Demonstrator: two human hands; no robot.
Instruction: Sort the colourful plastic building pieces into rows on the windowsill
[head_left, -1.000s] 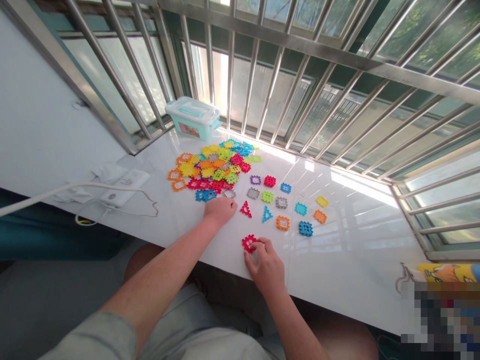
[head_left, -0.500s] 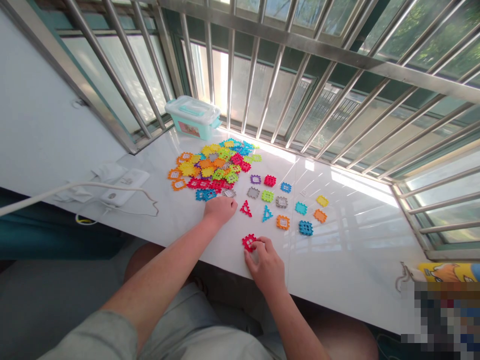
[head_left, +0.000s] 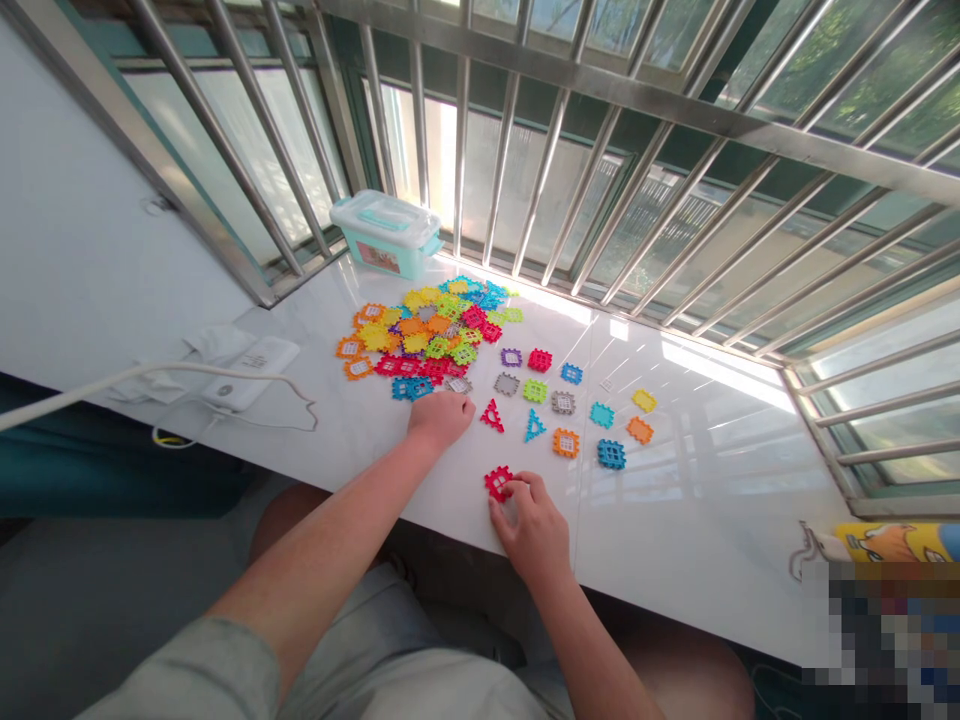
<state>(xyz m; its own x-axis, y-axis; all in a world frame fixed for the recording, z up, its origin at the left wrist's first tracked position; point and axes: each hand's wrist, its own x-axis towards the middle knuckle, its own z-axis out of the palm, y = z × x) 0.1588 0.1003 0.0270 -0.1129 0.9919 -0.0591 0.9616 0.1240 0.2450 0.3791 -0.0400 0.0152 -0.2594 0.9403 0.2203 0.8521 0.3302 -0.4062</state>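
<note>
On the white sill (head_left: 675, 520), my right hand (head_left: 531, 525) pinches a red square waffle tile (head_left: 497, 482) that lies flat near the front edge. My left hand (head_left: 440, 416) rests as a loose fist on the surface beside a red triangle tile (head_left: 492, 416); nothing shows in it. A blue triangle tile (head_left: 535, 427) lies just right of the red one. Single tiles are spread out behind them, among them an orange square (head_left: 566, 443) and a blue square (head_left: 611, 454). A heap of mixed coloured tiles (head_left: 427, 335) sits further back on the left.
A pale teal lidded box (head_left: 386, 234) stands at the back by the window bars (head_left: 525, 150). A white power strip (head_left: 244, 372) with its cable lies at the left edge. A yellow printed packet (head_left: 892, 542) sits at the right front corner.
Almost nothing has moved. My right hand has nudged the red square tile a little, and the view has shifted slightly.
</note>
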